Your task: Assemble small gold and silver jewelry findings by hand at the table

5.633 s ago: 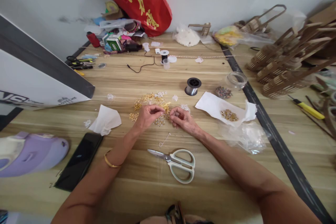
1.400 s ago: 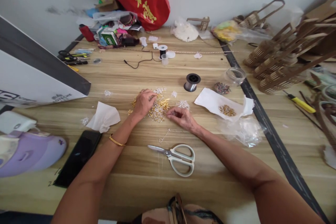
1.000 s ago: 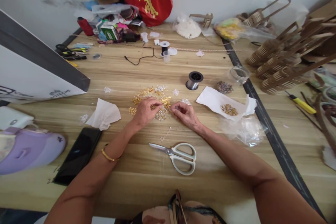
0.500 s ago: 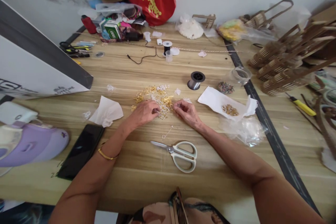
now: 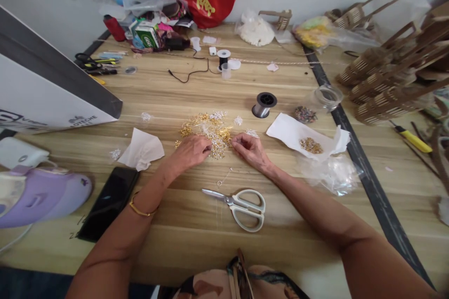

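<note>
A loose pile of small gold and silver jewelry findings [image 5: 220, 136] lies on the wooden table between my hands. My left hand [image 5: 195, 148] rests at the pile's left edge, fingers curled together; whatever they pinch is too small to make out. At the right edge, thumb and fingertips of my right hand [image 5: 248, 149] are pinched together, and what is between them cannot be told. A short silver chain with a ring [image 5: 224, 177] lies just nearer to me. Below it are white-handled scissors [image 5: 242, 205], blades pointing left.
A wire spool [image 5: 264, 104] stands beyond the right hand. White paper with gold bits [image 5: 287, 131], a plastic bag [image 5: 331, 175] and a clear jar [image 5: 326, 99] lie right. At left are a black phone [image 5: 108, 203], crumpled tissue [image 5: 142, 149] and a purple device [image 5: 49, 196].
The camera view has shifted slightly. Both hands stay at the pile's edges, with only slight finger movement; the fingers of my left hand are drawn a little closer together.
</note>
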Demonstrator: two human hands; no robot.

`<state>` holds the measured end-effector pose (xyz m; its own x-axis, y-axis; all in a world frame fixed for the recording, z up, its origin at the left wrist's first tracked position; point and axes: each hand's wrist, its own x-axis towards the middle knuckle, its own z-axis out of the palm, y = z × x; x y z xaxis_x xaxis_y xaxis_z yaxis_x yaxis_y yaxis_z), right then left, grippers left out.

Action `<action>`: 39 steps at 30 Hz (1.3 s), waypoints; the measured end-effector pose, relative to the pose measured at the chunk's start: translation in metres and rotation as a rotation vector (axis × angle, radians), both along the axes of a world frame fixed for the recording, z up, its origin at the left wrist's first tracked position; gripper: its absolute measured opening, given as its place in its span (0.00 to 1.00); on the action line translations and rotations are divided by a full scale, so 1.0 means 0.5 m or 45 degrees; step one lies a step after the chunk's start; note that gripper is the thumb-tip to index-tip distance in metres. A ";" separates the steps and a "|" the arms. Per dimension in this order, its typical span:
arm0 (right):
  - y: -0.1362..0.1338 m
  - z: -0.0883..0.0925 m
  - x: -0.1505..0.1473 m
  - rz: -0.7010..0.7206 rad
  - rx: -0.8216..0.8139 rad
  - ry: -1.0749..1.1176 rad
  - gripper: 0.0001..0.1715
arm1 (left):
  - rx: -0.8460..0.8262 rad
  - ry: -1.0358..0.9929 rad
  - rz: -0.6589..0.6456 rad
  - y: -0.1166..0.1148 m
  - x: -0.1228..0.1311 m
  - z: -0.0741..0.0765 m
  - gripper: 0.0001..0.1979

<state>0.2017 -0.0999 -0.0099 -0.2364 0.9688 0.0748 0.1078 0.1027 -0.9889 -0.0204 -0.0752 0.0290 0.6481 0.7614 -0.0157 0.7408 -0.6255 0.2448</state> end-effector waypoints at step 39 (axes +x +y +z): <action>0.006 0.017 0.015 -0.044 -0.121 0.257 0.20 | 0.079 -0.112 -0.069 -0.002 0.008 -0.007 0.06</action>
